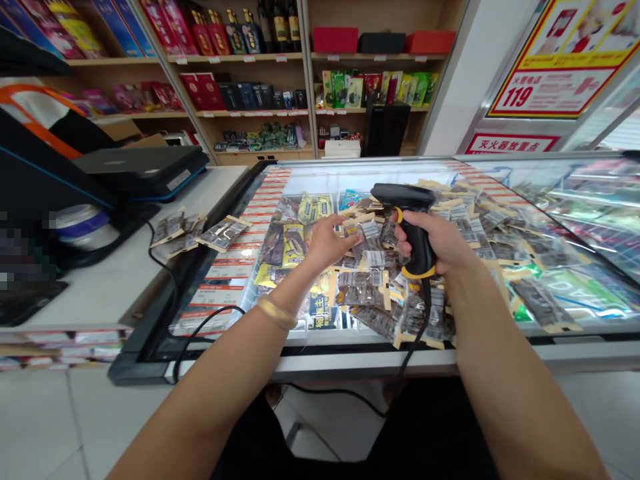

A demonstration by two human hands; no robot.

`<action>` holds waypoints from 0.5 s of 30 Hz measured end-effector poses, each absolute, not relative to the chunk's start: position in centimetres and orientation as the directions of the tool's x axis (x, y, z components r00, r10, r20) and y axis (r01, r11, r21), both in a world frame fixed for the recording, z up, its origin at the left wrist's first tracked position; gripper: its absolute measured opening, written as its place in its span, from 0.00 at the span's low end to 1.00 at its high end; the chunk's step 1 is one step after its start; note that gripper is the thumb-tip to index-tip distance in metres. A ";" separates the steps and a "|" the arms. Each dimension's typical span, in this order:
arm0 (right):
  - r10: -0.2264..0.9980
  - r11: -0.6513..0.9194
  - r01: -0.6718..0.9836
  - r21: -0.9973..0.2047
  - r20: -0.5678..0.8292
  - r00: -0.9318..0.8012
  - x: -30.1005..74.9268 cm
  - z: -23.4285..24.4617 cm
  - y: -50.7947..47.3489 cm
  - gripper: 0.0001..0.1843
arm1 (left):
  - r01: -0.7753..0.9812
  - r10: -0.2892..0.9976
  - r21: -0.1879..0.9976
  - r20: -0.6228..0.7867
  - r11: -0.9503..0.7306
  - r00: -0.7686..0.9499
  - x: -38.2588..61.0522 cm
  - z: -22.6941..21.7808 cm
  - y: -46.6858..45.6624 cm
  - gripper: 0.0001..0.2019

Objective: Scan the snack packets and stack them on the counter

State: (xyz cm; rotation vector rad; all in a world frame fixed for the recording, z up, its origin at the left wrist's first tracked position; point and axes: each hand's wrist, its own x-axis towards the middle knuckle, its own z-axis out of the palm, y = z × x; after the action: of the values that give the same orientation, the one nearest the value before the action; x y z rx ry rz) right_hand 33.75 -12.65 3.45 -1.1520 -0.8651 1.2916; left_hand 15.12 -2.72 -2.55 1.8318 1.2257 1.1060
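My right hand [440, 240] is wrapped round the grip of a black and yellow barcode scanner [419, 247], held above the glass top with its head toward the left. My left hand [330, 241] is at a clear snack packet [369, 235] with dark contents and a printed label. Its thumb lies over the packet's left edge, and the fingers behind are partly hidden. Under and around both hands lie many similar packets [364, 291] in a loose heap. The scanner's black cable [417, 340] hangs down over the front edge.
The glass-topped freezer [320, 365] holds yellow-wrapped goods [293, 245]. A few packets [225, 233] lie at its left edge, beside a counter with a black device [145, 167] and a tape roll [83, 225]. Stocked shelves [240, 113] stand behind. Cable loops [200, 337] cross the front left.
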 end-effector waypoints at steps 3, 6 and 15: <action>0.986 -0.076 -0.251 -0.965 -0.110 0.127 33.8 3.6 -13.0 0.22 | 0.110 0.971 0.975 0.171 -0.191 0.168 14.5 -2.0 -2.7 0.17; 0.989 -0.075 -0.214 -0.974 -0.101 0.112 33.9 3.7 -13.3 0.25 | -0.119 0.990 0.991 0.077 -0.062 0.120 13.6 -1.1 -2.8 0.19; 0.983 -0.169 -0.045 -0.985 -0.165 -0.080 34.1 3.9 -14.4 0.25 | -0.279 0.987 0.950 0.110 -0.139 -0.115 11.2 0.1 -1.2 0.17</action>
State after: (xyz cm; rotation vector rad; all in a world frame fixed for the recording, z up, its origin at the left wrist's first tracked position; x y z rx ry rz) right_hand 34.06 -14.36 3.88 -1.2558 -1.1422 1.4135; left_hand 11.18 -1.23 0.15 1.0308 0.9971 1.4970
